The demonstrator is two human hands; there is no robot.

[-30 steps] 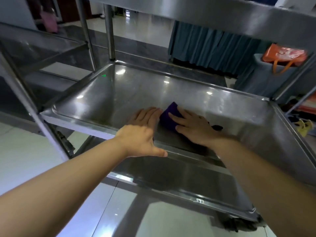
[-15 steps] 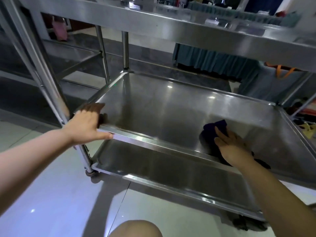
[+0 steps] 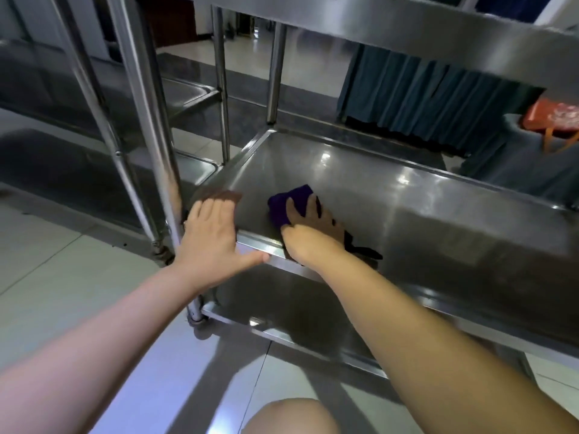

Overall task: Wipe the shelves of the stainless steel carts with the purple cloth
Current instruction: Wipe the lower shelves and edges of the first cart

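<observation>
Cloth work is continuing on the middle shelf (image 3: 391, 195): I am pressing my right hand (image 3: 308, 227) flat on the purple cloth (image 3: 289, 203), which is lying under its spread fingers (image 3: 293, 208) and poking out far-left, toward the near-left corner. My left hand (image 3: 213, 236) is bracing, open, on the near rim, gripping nothing

No readable text, label, brand or number anywhere. Steel cart shelf (image 3: 407, 195), uprights, top rail: bare metal, no stamp or sticker seen. Purple cloth (image 3: 289, 203) on near left of shelf: plain, no tag showing. Orange bag (image 3: 551, 115) at far right carries pale markings, maybe print, too blurred to read. Teal curtain (image 3: 423, 98) at far side: unmarked.
</observation>
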